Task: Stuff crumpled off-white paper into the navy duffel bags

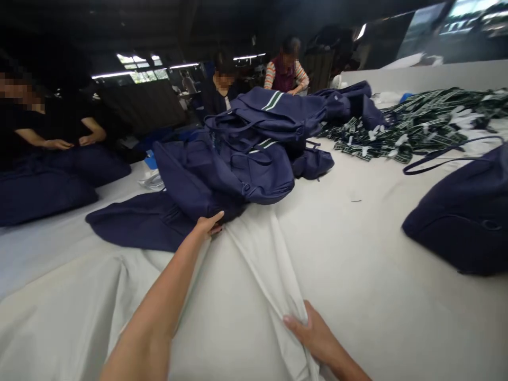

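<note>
My left hand reaches to the lower edge of a heaped pile of navy bags, its thumb over the edge of a navy bag and its fingers below; part of the grip is hidden. Closer to me, my right hand is closed on a gathered fold of pale cloth, which covers the table. The fold runs from under the pile down to that hand. Above in the pile lies another navy bag with straps and a green-and-white stripe.
A navy bag with handles stands at the right. Dark green patterned straps are heaped at the back right. Clear plastic lies left of the pile. At the far left, a co-worker's hands are over navy bags; other people are behind.
</note>
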Demonstrator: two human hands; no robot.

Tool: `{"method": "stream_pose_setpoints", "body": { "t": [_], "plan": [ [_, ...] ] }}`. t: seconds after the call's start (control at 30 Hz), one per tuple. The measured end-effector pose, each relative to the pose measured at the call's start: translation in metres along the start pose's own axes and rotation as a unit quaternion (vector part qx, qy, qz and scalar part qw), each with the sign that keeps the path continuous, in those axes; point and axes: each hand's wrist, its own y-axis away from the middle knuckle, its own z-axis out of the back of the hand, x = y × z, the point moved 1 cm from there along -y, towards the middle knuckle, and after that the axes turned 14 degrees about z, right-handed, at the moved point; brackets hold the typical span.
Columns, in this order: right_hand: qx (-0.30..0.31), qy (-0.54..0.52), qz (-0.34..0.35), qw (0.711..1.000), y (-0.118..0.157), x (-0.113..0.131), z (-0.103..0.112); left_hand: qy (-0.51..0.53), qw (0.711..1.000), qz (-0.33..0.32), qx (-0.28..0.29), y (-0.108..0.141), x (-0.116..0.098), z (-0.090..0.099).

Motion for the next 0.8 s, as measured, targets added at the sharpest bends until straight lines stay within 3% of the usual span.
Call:
{"method": "stream_pose_setpoints", "body": {
  "t": [0.07,0.1,0.13,0.2,0.23,0.3,0.4,0.5,0.6,0.67,0.73,0.8],
  "plan": [
    [-0.014,0.054,0.007,0.998,-0.006,0.004,-0.004,-0.042,0.999,-0.014,0.011,0.023,0.033,0.048],
    [-0.02,0.081,0.017,0.996,-0.009,0.008,-0.008,-0.075,0.996,-0.041,-0.016,0.04,0.053,0.074],
    [-0.025,0.109,0.03,0.993,-0.012,0.011,-0.014,-0.111,0.989,-0.074,-0.061,0.06,0.075,0.097],
    [-0.033,0.16,0.047,0.985,-0.014,0.016,-0.03,-0.236,0.943,-0.142,-0.185,0.102,0.12,0.135],
    [-0.037,0.181,0.051,0.982,-0.014,0.017,-0.039,-0.284,0.927,-0.124,-0.213,0.121,0.144,0.148],
    [-0.038,0.208,0.053,0.976,-0.013,0.018,-0.057,-0.359,0.907,-0.048,-0.215,0.155,0.188,0.163],
    [-0.033,0.227,0.063,0.971,-0.011,0.019,-0.085,-0.419,0.88,0.006,-0.221,0.187,0.236,0.175],
    [0.01,0.213,0.096,0.972,-0.007,0.024,-0.125,-0.381,0.884,0.043,-0.269,0.198,0.266,0.198],
    [0.101,0.181,0.12,0.971,0.002,0.031,-0.173,-0.262,0.931,0.121,-0.222,0.196,0.293,0.233],
    [0.145,0.171,0.125,0.966,0.01,0.035,-0.195,-0.188,0.948,0.173,-0.191,0.198,0.314,0.256],
    [0.143,0.187,0.122,0.964,0.019,0.037,-0.198,-0.145,0.944,0.203,-0.217,0.206,0.338,0.279],
    [0.074,0.255,0.101,0.959,0.026,0.038,-0.187,-0.152,0.921,0.19,-0.304,0.221,0.36,0.301]
  ]
}}
